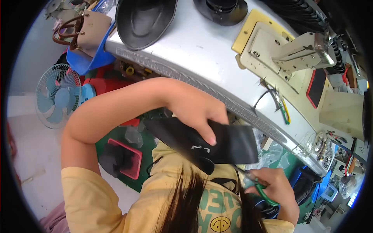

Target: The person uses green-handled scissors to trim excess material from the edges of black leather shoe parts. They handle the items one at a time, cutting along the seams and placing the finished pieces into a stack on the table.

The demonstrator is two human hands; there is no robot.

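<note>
My left hand [196, 110] grips a flat black piece of leather-like material [229, 143] with a small white mark on it, held in front of my chest below the table edge. My right hand [276, 190] is closed on green-handled scissors [264, 190], whose blades reach up to the lower edge of the black piece. My yellow shirt and dark hair fill the bottom of the view.
A grey worktable [202, 50] with a ruler strip along its edge carries a sewing machine [295, 52], two black curved pieces [143, 19], and small snips [274, 97]. A blue bin with a tan handbag [87, 33], a fan [58, 95] and a red tray [124, 157] stand at the left.
</note>
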